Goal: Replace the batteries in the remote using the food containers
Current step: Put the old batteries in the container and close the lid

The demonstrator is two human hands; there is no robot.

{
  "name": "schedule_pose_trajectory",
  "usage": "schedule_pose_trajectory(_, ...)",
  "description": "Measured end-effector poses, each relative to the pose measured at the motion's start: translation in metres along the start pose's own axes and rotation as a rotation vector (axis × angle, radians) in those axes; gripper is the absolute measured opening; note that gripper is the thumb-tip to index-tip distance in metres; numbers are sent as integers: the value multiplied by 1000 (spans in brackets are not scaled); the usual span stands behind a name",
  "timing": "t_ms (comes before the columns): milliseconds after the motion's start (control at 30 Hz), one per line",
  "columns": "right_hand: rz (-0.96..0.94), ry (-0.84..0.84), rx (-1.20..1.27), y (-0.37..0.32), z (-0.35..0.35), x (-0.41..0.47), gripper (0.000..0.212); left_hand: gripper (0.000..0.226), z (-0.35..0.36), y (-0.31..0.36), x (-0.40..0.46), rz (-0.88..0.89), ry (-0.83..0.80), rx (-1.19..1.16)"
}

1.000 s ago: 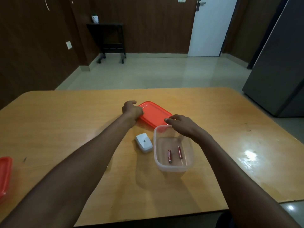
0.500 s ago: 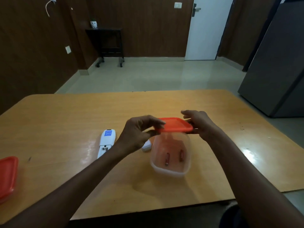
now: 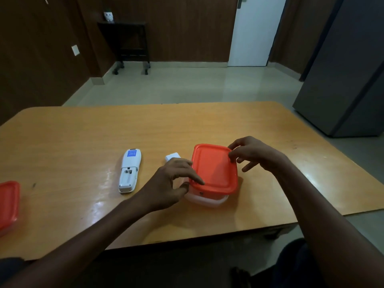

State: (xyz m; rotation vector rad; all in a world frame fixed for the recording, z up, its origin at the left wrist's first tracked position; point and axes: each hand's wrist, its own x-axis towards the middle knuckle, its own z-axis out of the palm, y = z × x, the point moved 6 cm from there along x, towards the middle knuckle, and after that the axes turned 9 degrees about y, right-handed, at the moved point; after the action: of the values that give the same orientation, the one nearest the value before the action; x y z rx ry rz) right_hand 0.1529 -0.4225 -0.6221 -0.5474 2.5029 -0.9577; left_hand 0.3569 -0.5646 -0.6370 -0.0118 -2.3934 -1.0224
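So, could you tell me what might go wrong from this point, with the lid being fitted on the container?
The orange lid sits slightly askew on the clear container, so pressing could leave one corner unsealed. The left hand is crowded against the small white battery cover and may knock it. The remote lies with its battery bay open and could be nudged.

No text can be read. The remote (image 3: 129, 171), lying face down on the table (image 3: 62, 132) left of the container with the red lid (image 3: 214, 168), bears a blue label (image 3: 132, 153) near its far end; its print is too small to make out.
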Motion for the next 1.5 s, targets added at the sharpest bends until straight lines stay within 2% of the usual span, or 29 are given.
schedule_pose_trajectory(100,32,-50,50,0,2,-5,33,32,1,0,-4,-82,-14,-5)
schedule_pose_trajectory(167,34,-77,75,-2,3,-7,37,32,1,-3,-8,-118,-107,-47)
schedule_pose_trajectory(267,-5,-114,94,-8,6,-10,45,34,0,-10,-14,-56,-216,-26)
schedule_pose_trajectory(367,-30,-144,100,-10,11,-8,49,33,-4,-17,-13,10,-108,-13)
schedule_pose_trajectory(567,-50,-156,126,-9,13,-2,55,28,-6,-17,-11,9,46,22)
schedule_pose_trajectory(867,-32,-178,145,-7,14,0,52,48,-5,-19,-11,-103,39,-63)
schedule_pose_trajectory(1067,-58,-7,6,-12,15,2,41,50,-5,-16,-10,-106,45,-84)
schedule_pose_trajectory(1300,-46,49,-66,-17,17,1,40,57,-4,-20,-11,-124,63,-87)
schedule_pose_trajectory(1500,-65,53,-85,-21,25,-6,33,45,-4,-22,-14,-129,120,-77)
